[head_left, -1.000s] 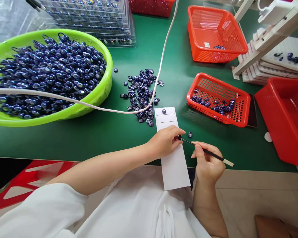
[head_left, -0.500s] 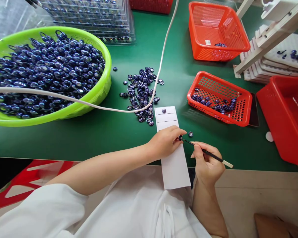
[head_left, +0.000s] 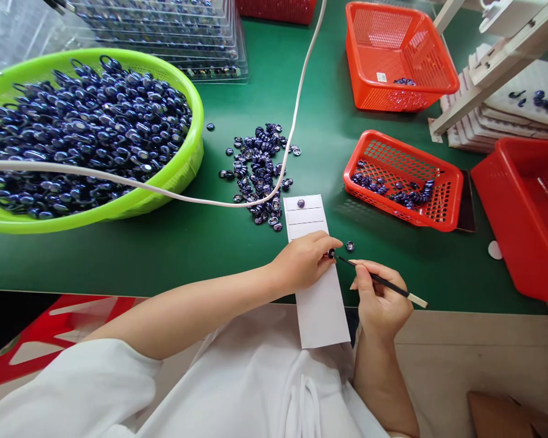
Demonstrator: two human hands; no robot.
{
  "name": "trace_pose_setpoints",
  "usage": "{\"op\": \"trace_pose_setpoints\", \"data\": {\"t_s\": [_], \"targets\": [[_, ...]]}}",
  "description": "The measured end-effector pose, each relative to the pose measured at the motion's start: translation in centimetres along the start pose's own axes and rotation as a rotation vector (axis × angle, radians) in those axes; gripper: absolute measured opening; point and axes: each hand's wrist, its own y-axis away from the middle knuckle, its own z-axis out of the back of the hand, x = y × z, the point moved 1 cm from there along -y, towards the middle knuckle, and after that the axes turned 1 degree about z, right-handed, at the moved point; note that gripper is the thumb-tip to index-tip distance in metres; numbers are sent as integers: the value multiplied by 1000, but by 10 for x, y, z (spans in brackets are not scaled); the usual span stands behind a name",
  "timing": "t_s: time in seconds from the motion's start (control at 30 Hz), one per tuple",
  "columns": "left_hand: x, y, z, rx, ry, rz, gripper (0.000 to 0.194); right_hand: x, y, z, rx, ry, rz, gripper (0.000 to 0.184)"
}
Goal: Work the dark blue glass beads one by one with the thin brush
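Between the fingertips of my left hand (head_left: pixel 301 263) is a small dark blue shiny ring (head_left: pixel 331 253), partly hidden by the fingers. My right hand (head_left: pixel 383 298) grips a thin black fine-tipped brush (head_left: pixel 386 283) with a pale end. Its tip points at the piece, very close to it; whether they touch I cannot tell. Under my left hand lies a white paper strip (head_left: pixel 322 313) with dark lines across its far end. One dark blue piece (head_left: pixel 301 204) sits on that end. Another single piece (head_left: pixel 349 246) rests on the green table just beyond my right hand.
A heap of dark blue pieces (head_left: pixel 265 164) lies beyond the paper, crossed by a white cable (head_left: pixel 210 202). Left stands a full lime-green basket (head_left: pixel 196 140). Right are a shallow red basket (head_left: pixel 406 220), a deeper one (head_left: pixel 386 100) and a red bin (head_left: pixel 511 231). Clear trays (head_left: pixel 219 73) are stacked behind.
The whole view has shifted very slightly. Both hands, the ring and the brush keep nearly the same positions relative to each other.
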Motion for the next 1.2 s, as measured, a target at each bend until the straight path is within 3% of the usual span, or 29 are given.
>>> {"op": "trace_pose_setpoints", "data": {"t_s": [0.67,0.93,1.2], "targets": [[0,0,0,0,-9,-28,23,-6,1,2,69,18,66,6],[0,-2,2,-16,49,43,23,-8,3,2,160,130,393,21],[0,-3,4,-1,94,43,25,-10,1,3,60,55,105,13]]}}
